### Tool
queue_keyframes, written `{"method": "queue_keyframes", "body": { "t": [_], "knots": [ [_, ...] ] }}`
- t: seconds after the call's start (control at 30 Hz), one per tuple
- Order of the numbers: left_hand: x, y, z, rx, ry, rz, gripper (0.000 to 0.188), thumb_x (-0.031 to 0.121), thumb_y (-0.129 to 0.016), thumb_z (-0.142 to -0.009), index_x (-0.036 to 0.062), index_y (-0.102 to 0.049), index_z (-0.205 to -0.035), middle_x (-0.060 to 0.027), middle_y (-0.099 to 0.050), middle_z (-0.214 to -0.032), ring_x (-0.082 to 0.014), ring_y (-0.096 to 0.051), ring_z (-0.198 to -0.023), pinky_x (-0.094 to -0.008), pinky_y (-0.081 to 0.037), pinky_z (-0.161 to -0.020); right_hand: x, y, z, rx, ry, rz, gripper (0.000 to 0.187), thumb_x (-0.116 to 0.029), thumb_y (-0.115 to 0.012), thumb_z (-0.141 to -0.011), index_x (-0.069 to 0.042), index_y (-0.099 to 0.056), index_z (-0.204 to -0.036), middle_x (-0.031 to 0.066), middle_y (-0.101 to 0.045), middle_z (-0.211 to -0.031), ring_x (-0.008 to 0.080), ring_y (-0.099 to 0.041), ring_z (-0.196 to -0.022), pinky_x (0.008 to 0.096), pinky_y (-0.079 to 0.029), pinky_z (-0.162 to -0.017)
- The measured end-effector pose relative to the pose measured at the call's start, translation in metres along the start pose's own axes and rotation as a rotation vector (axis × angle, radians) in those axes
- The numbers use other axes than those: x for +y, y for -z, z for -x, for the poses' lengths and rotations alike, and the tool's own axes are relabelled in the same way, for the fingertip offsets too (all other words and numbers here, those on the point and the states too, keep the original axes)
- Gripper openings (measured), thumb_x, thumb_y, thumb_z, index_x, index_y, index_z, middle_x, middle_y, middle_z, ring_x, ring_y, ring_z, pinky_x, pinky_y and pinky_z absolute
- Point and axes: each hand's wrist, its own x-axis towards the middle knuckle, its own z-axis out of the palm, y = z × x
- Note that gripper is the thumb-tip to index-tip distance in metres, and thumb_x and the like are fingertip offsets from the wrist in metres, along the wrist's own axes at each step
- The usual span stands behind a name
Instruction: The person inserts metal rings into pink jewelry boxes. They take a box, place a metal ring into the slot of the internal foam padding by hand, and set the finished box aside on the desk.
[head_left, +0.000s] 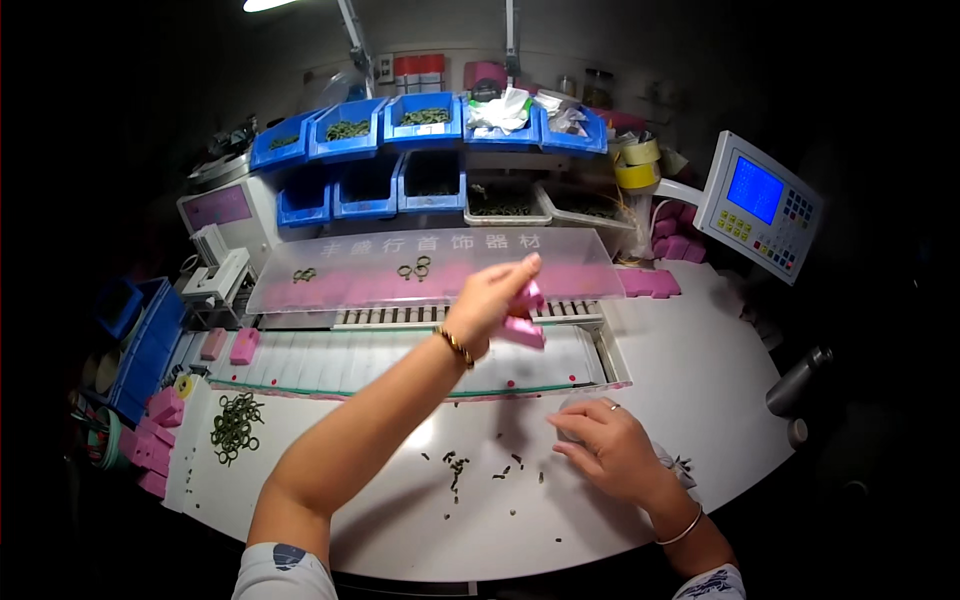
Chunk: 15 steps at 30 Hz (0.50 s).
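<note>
My left hand (490, 305) is raised over the white conveyor-like machine, its fingers closed on a pink block (522, 332) that looks like a rubber mould; part of it is hidden behind the fingers. Lower and to the right, my right hand (610, 450) is just above the white table, thumb and fingers curved about a clear round piece (575, 410), mostly covered by the hand. Between my forearms, small dark green pieces (456, 468) are scattered on the table. A heap of dark green rings (236, 428) lies at the left.
Several blue bins (423, 118) stand in two rows at the back. A clear sloping cover (520, 265) carries a few green rings (415, 268). Pink blocks (150, 450) are stacked at the left edge. At the right are a control panel (765, 205) and a dark bottle (800, 380).
</note>
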Motion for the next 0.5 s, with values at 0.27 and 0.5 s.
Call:
{"method": "queue_keyframes", "body": {
  "t": [0.27, 0.5],
  "knots": [
    [-0.053, -0.001, 0.093, 0.060, 0.321, 0.045, 0.047, 0.044, -0.059, -0.095, -0.0016, -0.065, -0.101, -0.0032, -0.061, -0.084, -0.0109, -0.058, -0.077, -0.0249, -0.051, -0.060, 0.036, 0.004, 0.023, -0.175, -0.112, 0.256, 0.079, -0.005, -0.073, -0.074, -0.009, -0.038, -0.145, 0.0231, -0.049, -0.132, 0.0412, -0.057, -0.112, 0.0447, -0.047, -0.095],
    [-0.073, 0.023, 0.132, 0.155, 0.302, 0.148, 0.063, 0.054, -0.036, -0.102, -0.0041, -0.058, -0.112, -0.0065, -0.059, -0.078, -0.0140, -0.059, -0.066, -0.0257, -0.049, -0.054, 0.021, 0.021, -0.003, -0.218, 0.150, 0.388, 0.071, 0.000, -0.071, -0.072, -0.007, -0.049, -0.139, 0.0243, -0.054, -0.130, 0.0376, -0.063, -0.097, 0.0424, -0.051, -0.086]
  ]
}}
